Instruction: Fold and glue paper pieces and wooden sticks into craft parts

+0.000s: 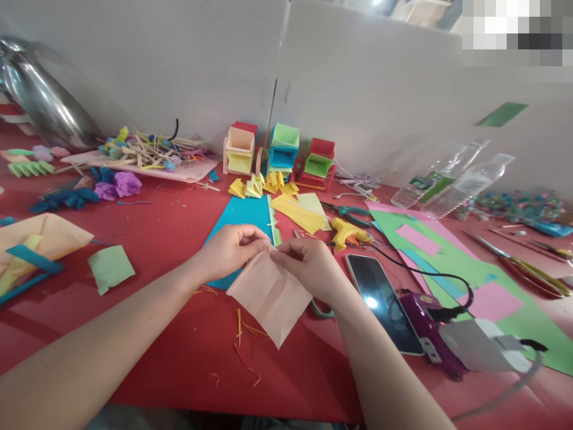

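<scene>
A pale peach square of paper (275, 292) with faint crease lines hangs between my hands, one corner pointing down toward me. My left hand (235, 248) pinches its far edge from the left. Close beside it, my right hand (307, 263) pinches the same edge from the right, the fingertips of both nearly touching. Beneath them lies a blue sheet (242, 215) on the red tabletop, partly covered by my left hand. Thin orange paper strips (239, 328) are scattered just below the peach paper.
Small folded paper boxes (284, 146) stand along the wall. A yellow glue gun (347, 233), pliers (351, 214) and a phone (380, 304) lie to the right, by a purple power strip (432, 334). Scissors (521, 266) rest farther right. A metal jug (49, 95) stands at far left.
</scene>
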`<state>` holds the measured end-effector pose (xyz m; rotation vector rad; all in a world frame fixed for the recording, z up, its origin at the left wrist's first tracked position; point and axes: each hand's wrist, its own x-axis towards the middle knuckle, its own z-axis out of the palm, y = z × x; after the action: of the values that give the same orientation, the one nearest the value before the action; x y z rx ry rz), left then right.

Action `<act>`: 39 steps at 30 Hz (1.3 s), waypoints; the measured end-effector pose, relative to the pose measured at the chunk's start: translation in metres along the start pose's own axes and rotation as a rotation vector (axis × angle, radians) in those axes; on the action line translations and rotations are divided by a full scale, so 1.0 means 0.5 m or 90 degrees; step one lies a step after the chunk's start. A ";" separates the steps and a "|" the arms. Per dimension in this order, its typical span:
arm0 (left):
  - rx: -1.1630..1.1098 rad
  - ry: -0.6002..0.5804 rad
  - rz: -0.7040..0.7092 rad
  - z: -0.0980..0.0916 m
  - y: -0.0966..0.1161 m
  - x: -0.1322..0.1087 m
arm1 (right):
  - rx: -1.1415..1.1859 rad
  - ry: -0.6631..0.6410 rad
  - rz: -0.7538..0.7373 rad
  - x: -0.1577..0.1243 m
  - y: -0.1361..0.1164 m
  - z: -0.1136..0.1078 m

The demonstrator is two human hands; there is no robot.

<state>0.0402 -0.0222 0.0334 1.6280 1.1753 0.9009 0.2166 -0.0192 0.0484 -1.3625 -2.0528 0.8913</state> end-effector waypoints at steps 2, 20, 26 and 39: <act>0.010 0.001 -0.014 0.002 0.003 0.000 | 0.022 -0.027 0.007 -0.003 -0.001 -0.003; -0.393 0.311 -0.102 -0.112 -0.041 0.047 | -0.286 0.127 0.109 -0.105 0.034 -0.095; -0.399 0.354 -0.064 -0.095 -0.068 0.056 | -0.574 0.068 0.099 -0.110 0.020 -0.034; -0.512 0.505 0.006 -0.136 -0.078 0.062 | -0.646 0.188 0.283 -0.218 -0.033 -0.071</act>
<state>-0.0246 0.0300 0.0203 0.6154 1.0634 1.8252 0.2720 -0.1166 0.0775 -2.3408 -2.0343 -0.3218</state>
